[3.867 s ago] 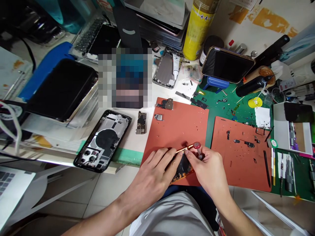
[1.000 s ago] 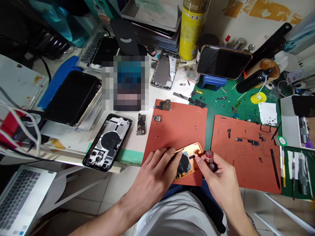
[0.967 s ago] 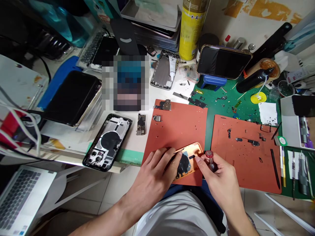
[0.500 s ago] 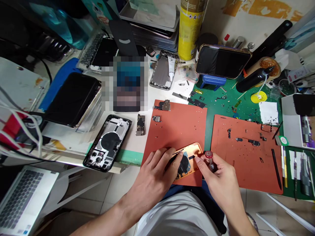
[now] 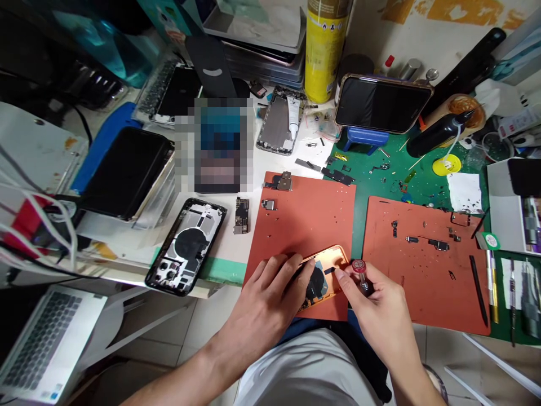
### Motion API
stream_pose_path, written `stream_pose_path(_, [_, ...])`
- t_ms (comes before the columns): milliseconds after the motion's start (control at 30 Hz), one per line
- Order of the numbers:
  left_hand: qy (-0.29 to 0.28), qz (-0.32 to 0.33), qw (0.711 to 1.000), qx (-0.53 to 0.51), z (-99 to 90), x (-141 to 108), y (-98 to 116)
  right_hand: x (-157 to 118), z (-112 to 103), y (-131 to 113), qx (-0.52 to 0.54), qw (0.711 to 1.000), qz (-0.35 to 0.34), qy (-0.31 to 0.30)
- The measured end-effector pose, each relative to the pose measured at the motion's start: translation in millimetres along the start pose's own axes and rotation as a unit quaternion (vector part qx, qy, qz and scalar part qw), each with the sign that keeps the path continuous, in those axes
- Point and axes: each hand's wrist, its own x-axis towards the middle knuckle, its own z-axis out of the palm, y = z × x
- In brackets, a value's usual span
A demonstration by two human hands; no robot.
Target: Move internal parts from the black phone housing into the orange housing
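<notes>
An orange phone housing (image 5: 337, 257) lies tilted on the left red mat near its front edge, with dark parts in its middle. My left hand (image 5: 270, 290) covers its left end, fingers curled over and gripping the edge; that end is hidden. My right hand (image 5: 378, 301) is closed, with a screwdriver (image 5: 359, 267) held in it. The screwdriver has a red cap and a silver shaft, and its lower part is hidden by the fingers. My right thumb and fingertip are at the right edge of the housing.
Left of the mat (image 5: 310, 217) are a black-framed phone housing (image 5: 203, 211) and a logic board (image 5: 242, 214). A second red mat (image 5: 406, 287) holds small parts and a black stick (image 5: 478, 287). Behind stand a propped phone (image 5: 384, 104) and a yellow spray can (image 5: 324, 56).
Both hands, the orange housing and the screwdriver stay almost in place. The view has shifted very slightly.
</notes>
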Motion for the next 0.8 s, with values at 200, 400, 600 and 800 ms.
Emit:
stream_pose_path(200, [-0.015,0.003,1.0,-0.007,-4.8,-2.6,-1.2,0.6,-0.6,0.1,-0.01,1.0,-0.007,0.008])
stream_pose_path(400, [-0.012,-0.002,1.0,-0.018,-6.2,-0.8,-0.9,1.0,-0.9,2.0,-0.006,1.0,-0.013,0.002])
stream_pose_path(600, [0.001,-0.001,1.0,-0.018,-3.5,-1.1,-1.5,1.8,-0.1,1.0,-0.009,1.0,-0.017,0.008])
stream_pose_path(800, [0.0,-0.003,1.0,-0.017,-1.8,1.1,-0.9,1.4,-0.1,2.0,-0.01,1.0,-0.009,0.002])
